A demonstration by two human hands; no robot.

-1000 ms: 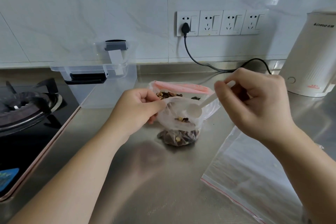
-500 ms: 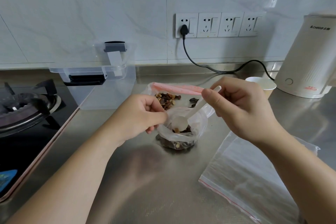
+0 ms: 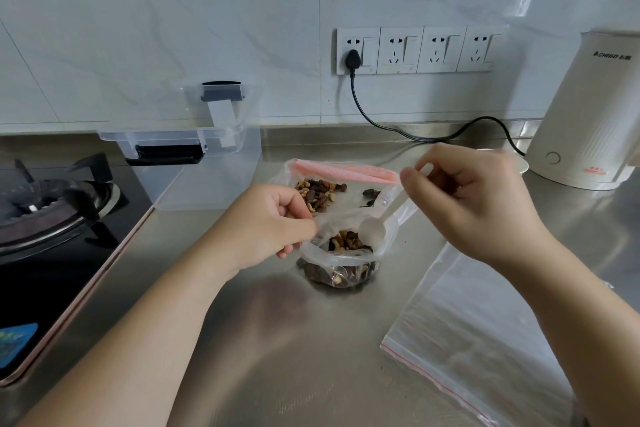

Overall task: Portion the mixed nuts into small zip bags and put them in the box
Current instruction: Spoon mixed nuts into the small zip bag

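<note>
Stainless counter runs from a gas hob to a kettle beneath white tile. At its centre the left hand [image 3: 263,225] pinches open the mouth of a small zip bag [image 3: 341,262] part-filled with mixed nuts [image 3: 346,241]. The right hand [image 3: 467,204] pinches a white spoon [image 3: 375,230], its empty-looking bowl at the bag's rim. Filling seems underway; next likely calls for another scoop from the large pink-sealed bag [image 3: 346,180] behind, or sealing. The clear box [image 3: 204,177] waits behind, left.
</note>
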